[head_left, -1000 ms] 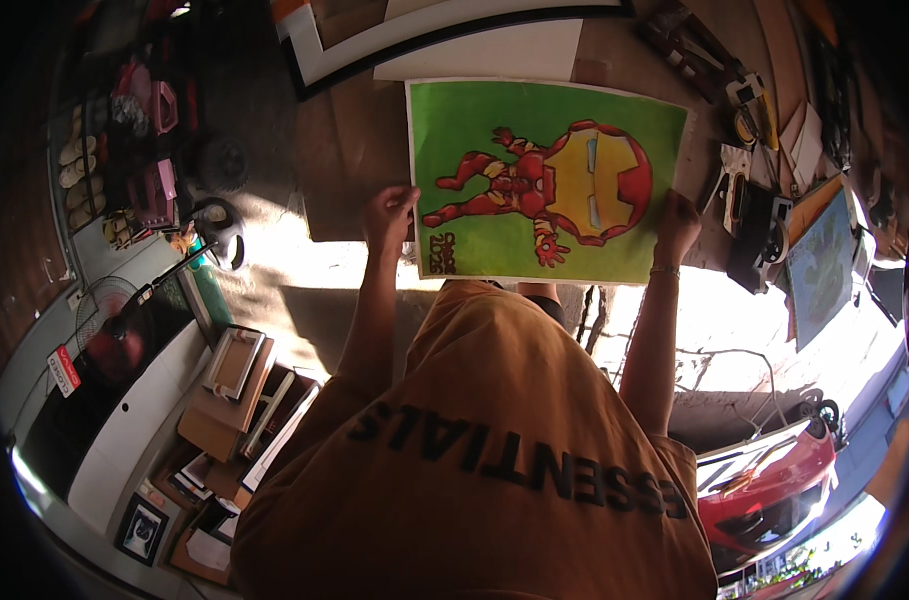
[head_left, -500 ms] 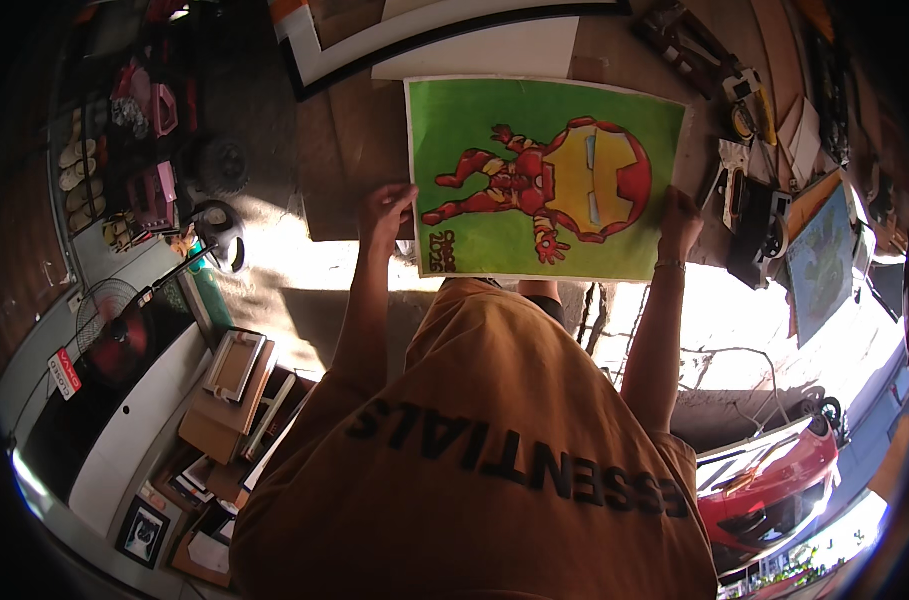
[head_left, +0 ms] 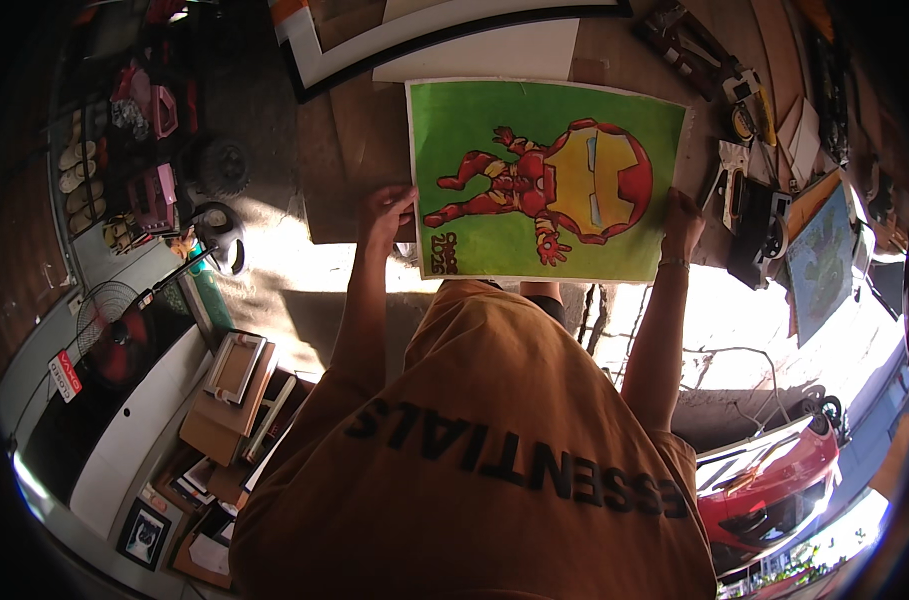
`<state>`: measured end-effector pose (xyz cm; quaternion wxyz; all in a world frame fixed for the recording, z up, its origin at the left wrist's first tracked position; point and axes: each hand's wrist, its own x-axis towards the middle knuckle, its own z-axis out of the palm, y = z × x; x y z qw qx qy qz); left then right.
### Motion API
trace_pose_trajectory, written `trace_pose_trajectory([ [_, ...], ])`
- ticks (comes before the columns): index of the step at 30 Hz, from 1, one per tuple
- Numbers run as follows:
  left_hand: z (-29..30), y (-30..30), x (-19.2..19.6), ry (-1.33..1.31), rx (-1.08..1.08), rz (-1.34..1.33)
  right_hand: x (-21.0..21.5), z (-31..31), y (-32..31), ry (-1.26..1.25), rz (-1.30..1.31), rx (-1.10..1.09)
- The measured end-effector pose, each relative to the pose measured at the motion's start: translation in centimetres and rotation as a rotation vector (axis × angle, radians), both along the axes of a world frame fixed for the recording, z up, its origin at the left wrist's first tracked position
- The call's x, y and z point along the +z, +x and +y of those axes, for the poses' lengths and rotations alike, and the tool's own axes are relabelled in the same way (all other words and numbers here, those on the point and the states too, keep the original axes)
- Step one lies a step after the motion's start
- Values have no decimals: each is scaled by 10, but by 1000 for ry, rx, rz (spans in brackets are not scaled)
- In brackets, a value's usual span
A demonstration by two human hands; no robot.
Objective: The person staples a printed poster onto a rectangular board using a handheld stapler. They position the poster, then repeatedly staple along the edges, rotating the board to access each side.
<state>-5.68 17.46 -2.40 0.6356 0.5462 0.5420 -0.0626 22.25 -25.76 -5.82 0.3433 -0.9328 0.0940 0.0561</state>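
Observation:
Between my hands is a painting on a sheet (head_left: 475, 110), green with a red and yellow armoured cartoon figure lying sideways across it. It has a thin pale border and lies over the front edge of the brown worktable (head_left: 345, 190). My left hand (head_left: 387, 215) pinches the sheet's left edge with fingers and thumb. On the opposite side, my right hand (head_left: 683, 225) is closed on the right edge, its fingertips partly hidden. A black and white picture frame (head_left: 455, 28) lies beyond the painting, over a white sheet (head_left: 480, 58).
Right of the painting are a tape measure (head_left: 744, 122), a cutting tool (head_left: 733, 175), a black tool (head_left: 760, 240) and a blue-green painting (head_left: 820, 262). At lower left stand a fan (head_left: 115, 335) and stacked frames (head_left: 237, 368). A red toy car (head_left: 775, 490) is at lower right.
Almost nothing differs. Both hands keep their hold on the painting, which has shifted only very slightly.

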Motion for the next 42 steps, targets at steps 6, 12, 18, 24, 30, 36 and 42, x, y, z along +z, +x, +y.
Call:
trace_pose_trajectory([
  [6, 1, 0, 0, -5, -14, -11, -12, -8, 4, 125, 62, -70],
  [12, 1, 0, -4, 27, -26, 13, -4, -6, 8, 133, 161, -105],
  [18, 12, 4, 33, -161, -12, -161, 25, 0, -7, 453, 279, -263],
  [24, 24, 50, 124, -69, 65, -573, 25, 9, -51, 1263, 363, -370],
  [30, 12, 115, 244, 423, -132, -647, 13, 35, -85, 1336, 439, -328],
  [36, -44, 146, 344, 777, -430, -629, 178, 58, -44, 441, -566, -81],
  [42, -109, 159, 368, 1043, -694, -741, 374, 101, -4, 165, -972, 939],
])
